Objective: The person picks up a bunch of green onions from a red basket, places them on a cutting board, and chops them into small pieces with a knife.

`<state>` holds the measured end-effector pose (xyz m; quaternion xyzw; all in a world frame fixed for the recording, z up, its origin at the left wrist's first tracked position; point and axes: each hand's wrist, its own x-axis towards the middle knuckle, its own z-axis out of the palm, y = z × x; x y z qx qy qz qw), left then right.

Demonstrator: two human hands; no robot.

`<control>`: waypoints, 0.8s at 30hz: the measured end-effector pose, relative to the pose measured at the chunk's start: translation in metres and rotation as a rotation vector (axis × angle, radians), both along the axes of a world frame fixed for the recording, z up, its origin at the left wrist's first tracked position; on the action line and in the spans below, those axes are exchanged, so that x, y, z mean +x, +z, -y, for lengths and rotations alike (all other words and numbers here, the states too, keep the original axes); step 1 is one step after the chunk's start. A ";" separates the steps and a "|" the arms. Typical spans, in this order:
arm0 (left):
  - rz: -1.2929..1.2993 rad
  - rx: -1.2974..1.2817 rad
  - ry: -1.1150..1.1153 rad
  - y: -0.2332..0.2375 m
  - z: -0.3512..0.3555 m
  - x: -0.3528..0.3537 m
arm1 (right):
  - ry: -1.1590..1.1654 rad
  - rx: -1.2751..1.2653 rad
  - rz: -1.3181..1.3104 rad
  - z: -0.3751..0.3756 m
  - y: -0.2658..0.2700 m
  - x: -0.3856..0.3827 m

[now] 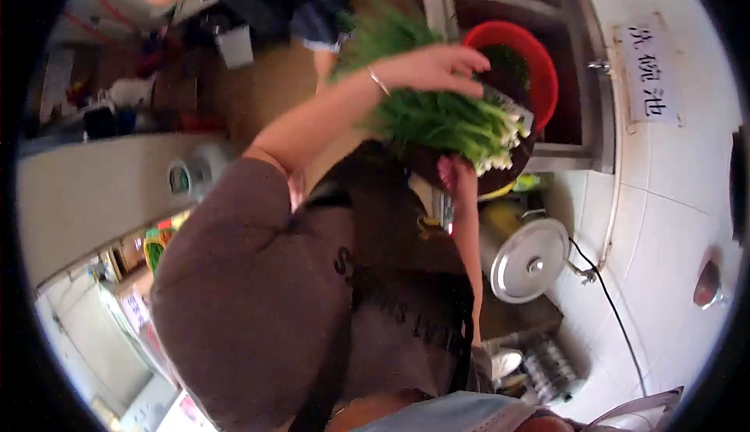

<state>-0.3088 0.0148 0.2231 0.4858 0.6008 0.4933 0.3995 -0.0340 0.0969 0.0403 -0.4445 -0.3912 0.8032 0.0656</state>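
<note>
A large bunch of scallions [457, 123], long green leaves with white root ends, lies across a dark round surface [426, 165]. My left hand [449, 69], with a bracelet at the wrist, hovers over the bunch with its fingers spread and nothing in them. At the near side of the stems, my right hand [457, 173] has its fingers curled against the bunch, close to the white ends. A flat grey piece [512, 108] shows between the root ends and a red basin [547, 80], which has chopped greens inside.
The basin sits in a metal-edged sink [598, 131] along the tiled wall. A lidded metal pot [531, 260] stands nearer on the right. A black cable [617, 326] runs down the wall. Another person [305, 10] is at the far side, near a white bin [234, 47].
</note>
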 end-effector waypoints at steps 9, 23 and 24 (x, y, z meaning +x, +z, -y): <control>0.434 0.066 0.591 -0.025 0.229 -0.012 | 0.030 0.095 0.082 0.000 0.039 0.009; 0.313 -0.140 1.043 -0.082 0.498 -0.033 | 0.043 1.252 0.575 0.032 -0.026 0.016; 0.327 -0.185 1.100 -0.090 0.521 -0.035 | 0.145 1.573 0.742 0.040 -0.024 0.007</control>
